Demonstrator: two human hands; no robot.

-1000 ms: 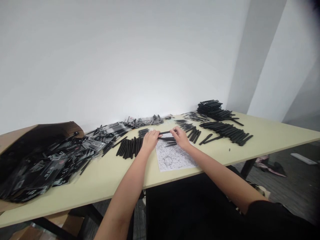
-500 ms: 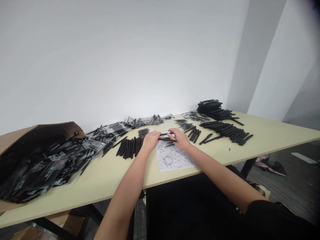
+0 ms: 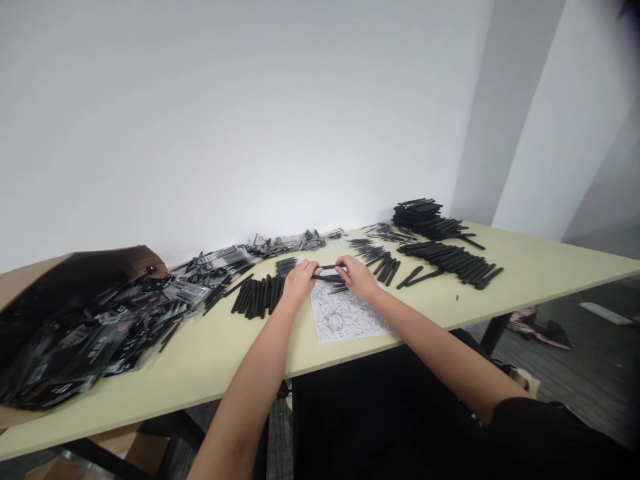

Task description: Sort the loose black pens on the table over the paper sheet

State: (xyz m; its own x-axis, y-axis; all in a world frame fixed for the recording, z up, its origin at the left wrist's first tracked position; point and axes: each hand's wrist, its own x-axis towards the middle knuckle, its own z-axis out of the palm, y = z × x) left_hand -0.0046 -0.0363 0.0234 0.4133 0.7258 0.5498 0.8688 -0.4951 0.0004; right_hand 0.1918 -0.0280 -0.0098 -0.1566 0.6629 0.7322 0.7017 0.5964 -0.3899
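- Black stick [image 3: 329, 267], pen-like: slim, straight, dark, roughly level, spanning the gap between the two hands above a printed sheet. Finer detail too small to read.
- Left hand [image 3: 299, 283]: fingers closed on the stick's left end.
- Right hand [image 3: 356, 275]: thumb and fingertips pinched on its right end.
- Second dark stick [image 3: 327, 278] just below the first, by the left fingers; can't tell whether gripped.
- White sheet [image 3: 345, 320], dense black pattern, lies under and nearer than the hands; its near edge sits close to the table's front edge.
- Row of thick black sticks [image 3: 257, 295] just beside the left hand, so tight that side.
- Right side: short group of sticks [image 3: 387, 268] near the right hand, longer row [image 3: 453, 261] beyond.
- Widest bare tabletop [image 3: 545, 273]: right of that longer row. Another bare strip runs front-left, between left row and table edge.
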